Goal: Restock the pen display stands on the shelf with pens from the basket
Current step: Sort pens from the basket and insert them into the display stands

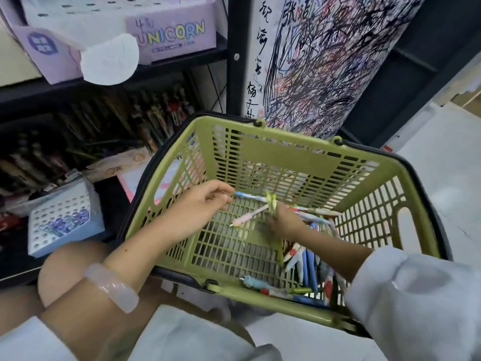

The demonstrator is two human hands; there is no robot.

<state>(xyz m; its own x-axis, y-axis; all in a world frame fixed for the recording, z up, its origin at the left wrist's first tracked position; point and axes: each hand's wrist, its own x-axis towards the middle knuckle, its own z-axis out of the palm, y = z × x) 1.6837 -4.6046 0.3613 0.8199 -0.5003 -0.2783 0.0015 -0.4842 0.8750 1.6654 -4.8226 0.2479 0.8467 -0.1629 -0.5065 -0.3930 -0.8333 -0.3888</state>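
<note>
Pens [309,267] lie piled in the lower-right corner of the green basket [294,157], which fills centre frame. Both hands are inside it. Left hand [200,204], centre frame: grip pinches a blue-and-white pen [248,196] at its end. Right hand [287,221], just right of it: grip closed round a yellow-green pen [271,201] standing upright; a pink pen [250,216] lies beside it, contact unclear. Blue pen display stand [63,217] sits on the shelf [109,188] at left, few holes filled. Purple "UNICORN" box [171,35] upper left.
</note>
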